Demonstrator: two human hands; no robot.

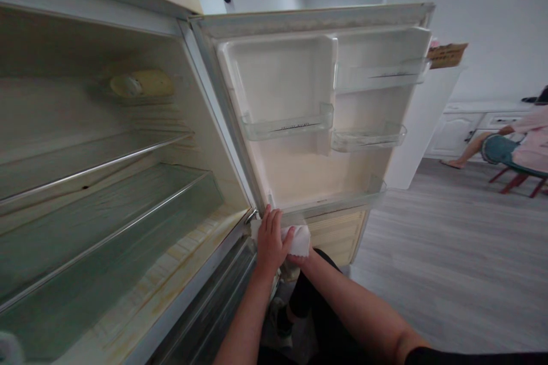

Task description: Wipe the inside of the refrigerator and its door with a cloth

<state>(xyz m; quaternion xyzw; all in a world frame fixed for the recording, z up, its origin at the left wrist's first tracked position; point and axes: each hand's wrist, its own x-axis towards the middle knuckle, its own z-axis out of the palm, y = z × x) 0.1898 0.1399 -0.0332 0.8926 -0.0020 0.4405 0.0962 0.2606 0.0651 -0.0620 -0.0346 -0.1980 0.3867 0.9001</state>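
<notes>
Cloth (298,239) is pressed against the bottom corner of the open fridge door (299,171), beside the hinge. The left hand (270,242) is laid over it, fingers curled on the white fabric; the right hand (302,259) is tucked beneath, its grip hidden. The lowest door shelf (338,201), directly above, could be knocked loose by an upward wipe.

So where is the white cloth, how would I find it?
Find the open fridge door and go down to its bottom corner by the hinge. Both hands meet there on the cloth. It is the only soft, crumpled thing; the shelves above are hard, clear plastic.
</notes>
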